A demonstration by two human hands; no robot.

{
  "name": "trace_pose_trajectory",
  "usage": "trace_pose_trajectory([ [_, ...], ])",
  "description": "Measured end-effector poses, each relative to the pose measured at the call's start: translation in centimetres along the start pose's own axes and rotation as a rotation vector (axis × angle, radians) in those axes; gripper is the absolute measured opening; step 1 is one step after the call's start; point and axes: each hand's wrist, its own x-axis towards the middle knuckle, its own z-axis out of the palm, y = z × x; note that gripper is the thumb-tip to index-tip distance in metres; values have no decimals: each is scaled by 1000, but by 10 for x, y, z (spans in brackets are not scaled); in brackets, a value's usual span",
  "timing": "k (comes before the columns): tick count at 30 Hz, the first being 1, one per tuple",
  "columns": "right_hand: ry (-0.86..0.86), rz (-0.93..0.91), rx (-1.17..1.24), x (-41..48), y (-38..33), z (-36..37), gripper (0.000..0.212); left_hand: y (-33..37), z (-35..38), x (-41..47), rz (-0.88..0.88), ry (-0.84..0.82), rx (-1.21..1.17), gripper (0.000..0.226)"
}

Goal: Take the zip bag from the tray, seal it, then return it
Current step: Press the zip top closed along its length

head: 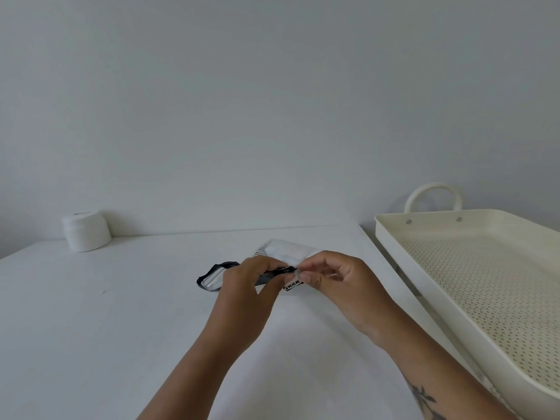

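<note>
A clear zip bag (283,251) with a black zip strip and a small printed label lies on the white table, out of the tray. My left hand (247,286) pinches the black strip near its middle. My right hand (333,283) pinches the strip's right end beside the label, fingertips almost touching the left hand's. The strip's left end curls free past my left hand. The cream perforated tray (391,237) stands to the right with nothing visible in it.
A white roll (86,231) stands at the table's far left, next to the wall. The tray has a looped handle (433,192) at its far end and overhangs the table's right edge.
</note>
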Motion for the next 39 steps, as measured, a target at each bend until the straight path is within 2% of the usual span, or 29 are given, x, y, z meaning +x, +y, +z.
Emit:
trace_pose_trajectory([
  [3,3,-4,4,-1,-2,1,5,1,-2,1,71,14,66,25],
  [7,10,-11,-5,-3,-4,2,3,2,-3,2,145,16,127,14],
  [13,24,-40,-30,-3,-7,4,5,4,-3,1,149,16,122,26],
  [17,9,-42,-24,-5,-7,4,6,1,-1,1,159,-5,123,14],
  [23,6,-46,-55,-6,-8,5,8,2,-4,1,132,-1,95,13],
  [25,21,-43,-44,-6,-8,3,9,3,-8,2,111,-2,74,20],
  [27,34,-33,-34,-5,-8,1,10,2,-11,2,115,-9,159,25],
  [32,36,-26,-19,-7,-7,3,7,-4,-5,0,143,-27,233,4],
  [37,95,-46,-52,-7,-6,7,10,-6,1,0,180,-58,284,15],
  [39,117,-40,-68,-7,-5,8,11,-7,2,0,201,-51,291,6],
])
